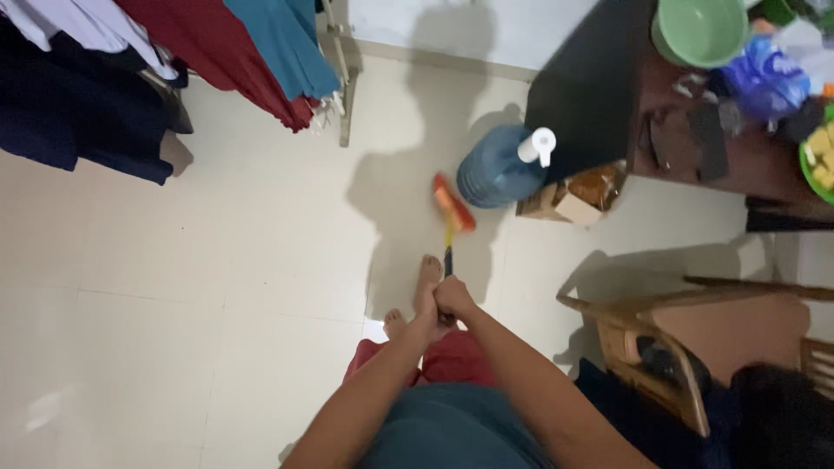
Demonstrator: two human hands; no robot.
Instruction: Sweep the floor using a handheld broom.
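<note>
Orange broom bristles (454,205) sit on the tile floor (217,260) just ahead of both hands, left hand (427,314) and right hand (453,300), each grip closed tight on the handle (448,259). Judging by closeness, a wide sweep could knock the blue water jug (495,167) just beyond.

glossy tiled floor (217,260); blue water jug (491,169) looks plastic; wooden chair (660,347); cloth garments (261,43).

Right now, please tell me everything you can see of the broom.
The broom has an orange-red head, blurred, low over the pale tiled floor beside a blue water jug. Its thin handle looks yellow near the head and dark nearer the hands. The left hand and right hand grip the handle's end together.
</note>
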